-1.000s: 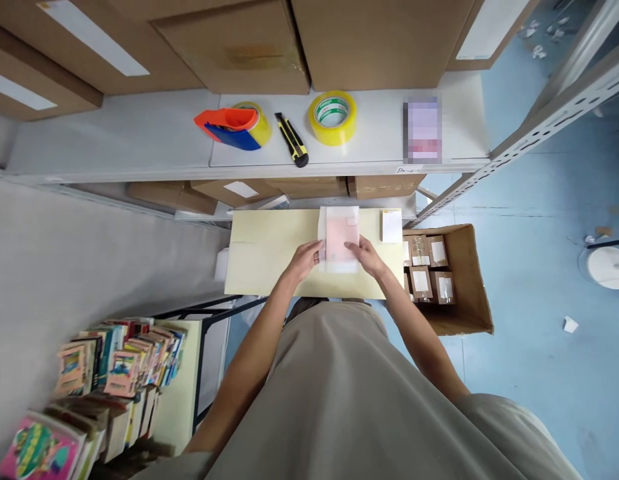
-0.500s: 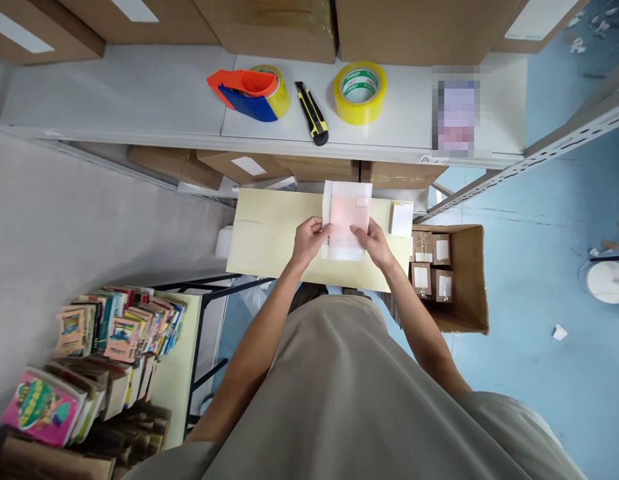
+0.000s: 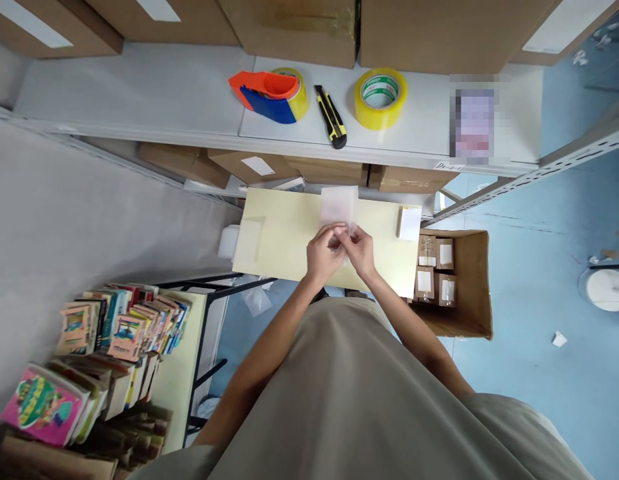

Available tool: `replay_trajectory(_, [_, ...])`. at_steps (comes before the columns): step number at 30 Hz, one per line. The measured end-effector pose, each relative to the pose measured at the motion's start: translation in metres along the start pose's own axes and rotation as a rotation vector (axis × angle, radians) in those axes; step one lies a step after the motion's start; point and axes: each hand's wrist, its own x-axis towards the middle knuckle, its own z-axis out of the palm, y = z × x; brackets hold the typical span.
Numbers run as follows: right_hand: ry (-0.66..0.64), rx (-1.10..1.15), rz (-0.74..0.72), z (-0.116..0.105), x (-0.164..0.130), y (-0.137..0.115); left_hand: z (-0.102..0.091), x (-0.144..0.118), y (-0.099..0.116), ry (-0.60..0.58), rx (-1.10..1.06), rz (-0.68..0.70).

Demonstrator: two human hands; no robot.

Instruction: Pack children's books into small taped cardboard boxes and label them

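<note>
We pinch the translucent pouch (image 3: 339, 208) with left hand (image 3: 322, 255) and right hand (image 3: 360, 251), apparently mid-fold; pressing its end flat looks next.

A thin, see-through white plastic bag (image 3: 338, 207) is held over a pale yellow board (image 3: 284, 240). The bag is flat and shaped like a small rectangle. It looks milky and a bit shiny. Its far end points away from the person, toward the grey shelf. Its near end is pinched between the left hand (image 3: 322, 252) and the right hand (image 3: 360, 251), which are close together and touching. The near edge is hidden by the fingers. It is too blurry to tell what is inside the bag.
</note>
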Motion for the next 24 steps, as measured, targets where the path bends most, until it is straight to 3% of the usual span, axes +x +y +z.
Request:
replay_trajectory(3, [0.053,-0.016,0.007,-0.009,0.006,0.001,-0.012,-0.002,-0.015,-0.206,-0.234,-0.054])
replay_trajectory(4, [0.049,-0.024,0.002,-0.012,0.008,0.0,-0.018,-0.001,-0.021,-0.215,-0.289,-0.081])
replay_trajectory(5, [0.034,-0.027,-0.004,-0.014,0.009,0.0,-0.025,0.0,-0.028,-0.171,-0.313,-0.112])
replay_trajectory(8, [-0.047,0.015,0.005,-0.012,0.009,-0.007,-0.046,0.011,-0.041,0.108,-0.289,-0.212])
replay_trajectory(9, [-0.077,0.041,0.017,-0.008,0.008,-0.01,-0.053,0.015,-0.044,0.144,-0.306,-0.236])
replay_trajectory(14, [-0.212,0.155,0.08,0.013,0.007,-0.026,-0.082,0.03,-0.041,-0.084,-0.573,-0.3])
replay_trajectory(17, [-0.248,0.118,0.089,0.018,0.014,-0.028,-0.093,0.033,-0.039,-0.052,-0.631,-0.316])
replay_trajectory(19, [-0.192,0.01,0.045,0.02,0.019,-0.027,-0.098,0.036,-0.039,0.008,-0.64,-0.311])
replay_trajectory(22, [0.087,-0.234,-0.149,0.029,0.019,-0.027,-0.101,0.04,-0.042,0.114,-0.598,-0.267])
replay_trajectory(24, [0.165,-0.334,-0.26,0.043,0.012,-0.028,-0.1,0.041,-0.043,0.167,-0.536,-0.232])
